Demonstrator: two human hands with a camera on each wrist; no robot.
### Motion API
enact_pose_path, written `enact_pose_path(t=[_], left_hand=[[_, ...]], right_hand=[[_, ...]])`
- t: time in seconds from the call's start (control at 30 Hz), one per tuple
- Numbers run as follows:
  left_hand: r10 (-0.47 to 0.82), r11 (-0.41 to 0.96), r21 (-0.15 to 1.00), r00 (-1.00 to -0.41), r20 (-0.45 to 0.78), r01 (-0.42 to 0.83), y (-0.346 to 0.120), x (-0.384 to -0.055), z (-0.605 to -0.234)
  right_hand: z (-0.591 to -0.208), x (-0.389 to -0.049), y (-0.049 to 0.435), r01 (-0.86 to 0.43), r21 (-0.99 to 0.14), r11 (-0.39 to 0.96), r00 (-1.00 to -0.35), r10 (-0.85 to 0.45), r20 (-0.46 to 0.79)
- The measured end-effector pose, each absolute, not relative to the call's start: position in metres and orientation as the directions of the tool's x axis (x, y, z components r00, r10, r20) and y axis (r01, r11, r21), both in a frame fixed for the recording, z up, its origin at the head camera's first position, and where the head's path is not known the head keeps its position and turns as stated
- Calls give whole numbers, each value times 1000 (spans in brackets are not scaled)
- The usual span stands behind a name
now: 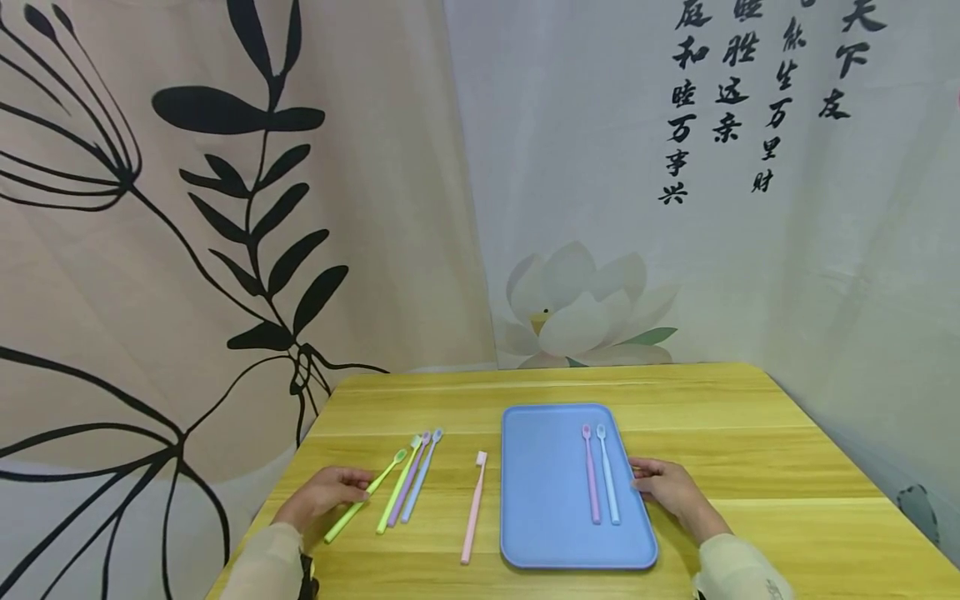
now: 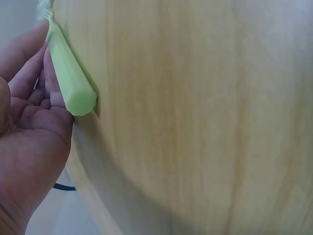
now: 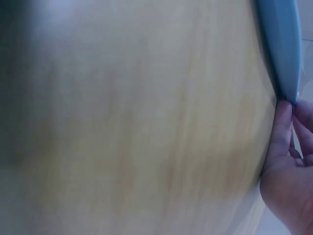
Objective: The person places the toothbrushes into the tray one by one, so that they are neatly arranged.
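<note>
At the table's left side my left hand pinches a yellow-green toothbrush, its head pointing away to the upper right. In the left wrist view, the thumb and fingers lie along the brush's thick green handle, close over the wood. Just right of it lie a second green toothbrush, a purple one and a blue one, side by side. My right hand grips the right rim of a blue tray; the right wrist view has thumb and fingers at the tray's edge.
On the tray's right half lie a pinkish-purple toothbrush and a light blue toothbrush, nearly parallel. A pink toothbrush lies alone between the left group and the tray. Behind the wooden table hangs a printed curtain.
</note>
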State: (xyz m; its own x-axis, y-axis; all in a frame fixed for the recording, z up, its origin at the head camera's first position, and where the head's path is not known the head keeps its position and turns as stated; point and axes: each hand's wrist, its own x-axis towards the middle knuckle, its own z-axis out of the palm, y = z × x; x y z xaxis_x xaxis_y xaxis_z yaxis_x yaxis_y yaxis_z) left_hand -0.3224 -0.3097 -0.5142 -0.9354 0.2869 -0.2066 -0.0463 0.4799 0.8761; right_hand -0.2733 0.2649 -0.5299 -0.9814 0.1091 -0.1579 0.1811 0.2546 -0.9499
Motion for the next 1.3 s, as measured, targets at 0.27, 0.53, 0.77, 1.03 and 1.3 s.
enact_pose_path(t=[0.27,0.53,0.77,1.03,1.3], left_hand=[[209,526,848,-957,-202,-64,-302,-321,-514],[201,587,810,-967,-158,-10,-293,-319,-504],[123,647,762,-983,-133,-22,-283,-314,-500],[24,668,740,-992,-122,-75,-278,-317,-505],[-42,631,767,-993,-113,-114,-288,-326,-499]], right_hand=[[-528,-273,265,189,-948,256,-980,102,-168],[-527,-274,267,200,-942,270,-979,104,-178],[-531,-275,267,191,-942,275,-980,104,-168],[-532,-275,266,192,-943,272,-980,111,-167],[-531,-274,266,196,-942,272,-979,112,-171]])
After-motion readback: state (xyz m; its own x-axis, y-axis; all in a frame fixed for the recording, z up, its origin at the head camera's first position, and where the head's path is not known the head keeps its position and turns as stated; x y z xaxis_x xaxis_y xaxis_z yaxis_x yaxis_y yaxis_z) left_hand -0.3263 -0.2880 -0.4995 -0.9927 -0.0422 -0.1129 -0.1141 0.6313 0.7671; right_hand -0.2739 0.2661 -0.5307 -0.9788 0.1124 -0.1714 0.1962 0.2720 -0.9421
